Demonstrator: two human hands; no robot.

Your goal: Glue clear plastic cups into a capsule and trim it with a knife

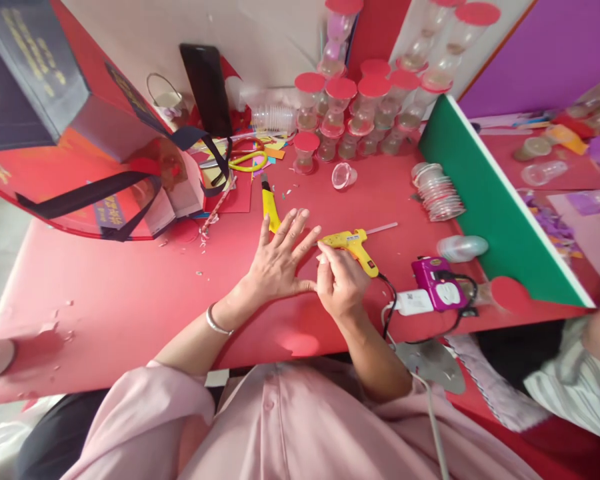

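Observation:
My left hand [280, 261] is open over the red table, palm down with its fingers spread. A yellow utility knife [269, 205] lies just beyond its fingertips. My right hand [344, 280] is closed with thumb and forefinger pinched, close by the left thumb and forefinger. Whatever the pinch holds, if anything, is too small to make out. Behind the right hand lies a yellow glue gun [355, 244] with a clear glue stick [383, 227] out of its back; its nozzle is partly hidden by my fingers. A clear plastic cup [343, 176] rests on its side farther back.
Red-capped cup hourglasses [341, 100] stand at the back. Stacked plastic cups [437, 191] lie beside the green divider [500, 200]. A purple power adapter [437, 283] is at right. Scissors [250, 160], a phone [207, 90] and a red gift bag [80, 177] are at left.

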